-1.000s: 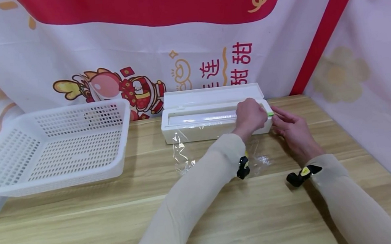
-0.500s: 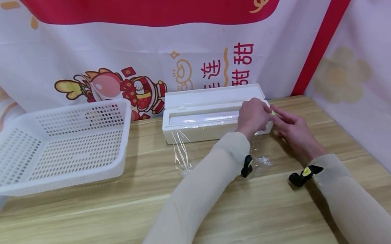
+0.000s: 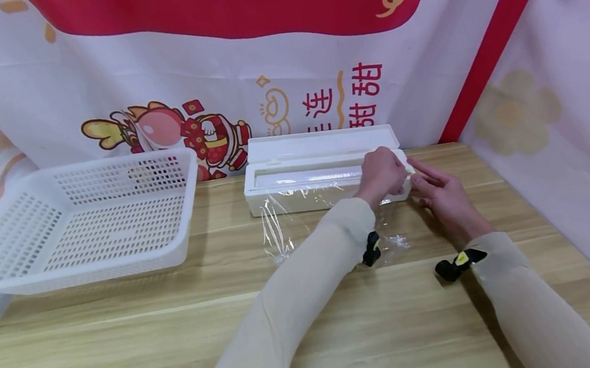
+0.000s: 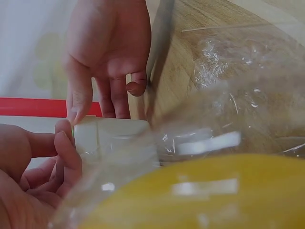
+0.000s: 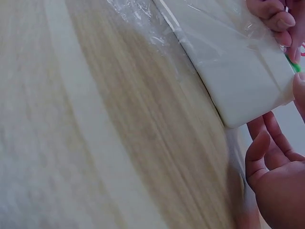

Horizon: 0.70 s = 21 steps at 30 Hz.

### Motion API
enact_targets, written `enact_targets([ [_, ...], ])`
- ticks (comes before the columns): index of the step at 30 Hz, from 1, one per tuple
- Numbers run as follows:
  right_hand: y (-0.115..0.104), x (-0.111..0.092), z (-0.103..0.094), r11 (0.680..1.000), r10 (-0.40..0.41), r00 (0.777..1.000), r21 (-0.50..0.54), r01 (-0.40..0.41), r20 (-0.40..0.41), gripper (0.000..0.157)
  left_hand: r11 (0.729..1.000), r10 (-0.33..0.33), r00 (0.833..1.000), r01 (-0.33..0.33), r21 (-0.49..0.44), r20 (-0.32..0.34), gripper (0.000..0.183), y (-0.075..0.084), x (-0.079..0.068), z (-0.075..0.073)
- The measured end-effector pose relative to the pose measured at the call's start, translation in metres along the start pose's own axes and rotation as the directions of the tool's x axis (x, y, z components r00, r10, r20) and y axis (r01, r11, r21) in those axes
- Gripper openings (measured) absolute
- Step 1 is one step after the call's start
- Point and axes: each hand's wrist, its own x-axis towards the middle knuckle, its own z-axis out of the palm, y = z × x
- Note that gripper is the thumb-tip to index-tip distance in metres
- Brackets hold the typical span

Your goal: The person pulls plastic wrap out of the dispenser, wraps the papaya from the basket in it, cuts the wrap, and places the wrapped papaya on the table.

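A long white cling film box (image 3: 303, 198) stands with its lid (image 3: 323, 143) tipped back, and a film roll (image 3: 294, 177) lies inside. Clear cling film (image 3: 276, 231) hangs over the front onto the table. My left hand (image 3: 379, 171) is over the box's right end, its thumb and fingertips pinching at a small green piece (image 5: 293, 64) on the corner. My right hand (image 3: 446, 198) grips that same end, thumb at the top corner and fingers against the end face. In the left wrist view, the fingertips of both hands nearly meet at the corner.
A white perforated plastic basket (image 3: 122, 235) stands at the left of the wooden table (image 3: 131, 347). A printed cloth backdrop (image 3: 171, 61) rises right behind the box, and another cloth wall (image 3: 547, 147) borders the right side. Crumpled film (image 3: 395, 242) lies near my left wrist.
My left hand has shifted slightly right along the box. The green piece, seen raised between my hands half a second ago, is now lower at the box corner. My right hand stays at the end.
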Motion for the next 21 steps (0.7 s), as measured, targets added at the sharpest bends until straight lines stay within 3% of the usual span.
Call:
enact_targets([
  [7, 0.001, 0.002, 0.001, 1.000, 0.010, 1.000, -0.022, -0.010, 0.004, 0.064, 0.989, -0.073, 0.994, 0.082, -0.125, 0.076, 0.022, 0.003, -0.005, -0.008],
  [10, 0.001, 0.002, 0.001, 0.996, 0.037, 0.999, -0.080, -0.037, -0.004, 0.069, 0.994, -0.053, 0.997, 0.058, -0.090, 0.049, 0.021, -0.001, 0.003, -0.003],
  [13, 0.000, 0.001, 0.002, 0.991, 0.047, 0.999, -0.124, -0.049, -0.021, 0.076, 1.000, -0.005, 1.000, 0.005, 0.002, 0.014, 0.022, -0.006, 0.012, 0.003],
  [16, 0.000, 0.003, 0.004, 0.988, 0.020, 0.998, -0.152, -0.029, -0.059, 0.082, 0.999, 0.017, 1.000, -0.018, 0.038, 0.011, 0.023, -0.009, 0.018, 0.005],
  [21, 0.001, 0.008, 0.009, 0.974, -0.074, 0.991, -0.220, 0.048, -0.109, 0.080, 0.997, -0.037, 0.998, 0.040, -0.067, 0.041, 0.019, -0.005, 0.007, -0.004],
])
